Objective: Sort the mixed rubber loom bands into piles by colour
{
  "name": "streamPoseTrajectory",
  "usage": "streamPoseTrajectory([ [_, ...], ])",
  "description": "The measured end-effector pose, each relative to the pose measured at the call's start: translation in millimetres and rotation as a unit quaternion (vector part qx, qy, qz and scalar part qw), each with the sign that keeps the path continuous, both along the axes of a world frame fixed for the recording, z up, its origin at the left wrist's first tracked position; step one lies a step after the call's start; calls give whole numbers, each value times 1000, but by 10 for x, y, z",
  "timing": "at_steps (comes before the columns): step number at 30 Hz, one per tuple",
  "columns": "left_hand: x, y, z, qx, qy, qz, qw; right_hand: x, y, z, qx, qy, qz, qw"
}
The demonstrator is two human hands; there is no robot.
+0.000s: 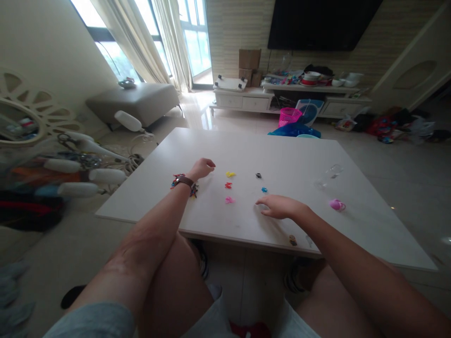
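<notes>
My left hand (202, 168), with a brown watch on its wrist, hovers over the table with its fingers curled; whatever they hold, if anything, is hidden. Beneath that wrist lies a mixed heap of small coloured pieces (194, 191), partly covered by my arm. To its right, small groups of yellow pieces (230, 174), red pieces (229, 185) and pink pieces (229, 200) form a column. Black pieces (258, 175) and blue pieces (264, 189) make a second column. Just below the blue ones, my right hand (278, 206) reaches left, fingers apart and apparently holding nothing.
On the white table (211, 141) a clear bottle-like container (333, 172) lies at right, near a pink rounded object (337, 205). A small brown figure (292, 240) sits by the front edge. A pink basket (289, 115) stands beyond the table, a lamp (105, 152) at left.
</notes>
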State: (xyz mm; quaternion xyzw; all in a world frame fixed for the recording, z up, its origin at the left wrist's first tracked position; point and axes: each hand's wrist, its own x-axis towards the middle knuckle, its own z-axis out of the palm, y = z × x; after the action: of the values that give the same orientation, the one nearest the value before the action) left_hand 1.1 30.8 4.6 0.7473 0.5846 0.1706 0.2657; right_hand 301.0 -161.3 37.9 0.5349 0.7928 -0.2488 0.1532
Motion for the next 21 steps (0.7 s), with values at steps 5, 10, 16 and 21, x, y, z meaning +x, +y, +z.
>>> streamPoseTrajectory([
  [5,-375,-82,28,-37,37,3,999,-14,20,-55,-7,-1,6,1000],
  [10,-633,-149,-29,-78,112,-2,991,-11,32,-90,-6,2,10,1000],
  [16,-801,-153,-144,-106,124,-25,986,-36,29,-87,0,1,0,1000],
  [21,-823,-156,-152,-124,133,-48,982,-50,29,-94,0,-4,3,1000],
])
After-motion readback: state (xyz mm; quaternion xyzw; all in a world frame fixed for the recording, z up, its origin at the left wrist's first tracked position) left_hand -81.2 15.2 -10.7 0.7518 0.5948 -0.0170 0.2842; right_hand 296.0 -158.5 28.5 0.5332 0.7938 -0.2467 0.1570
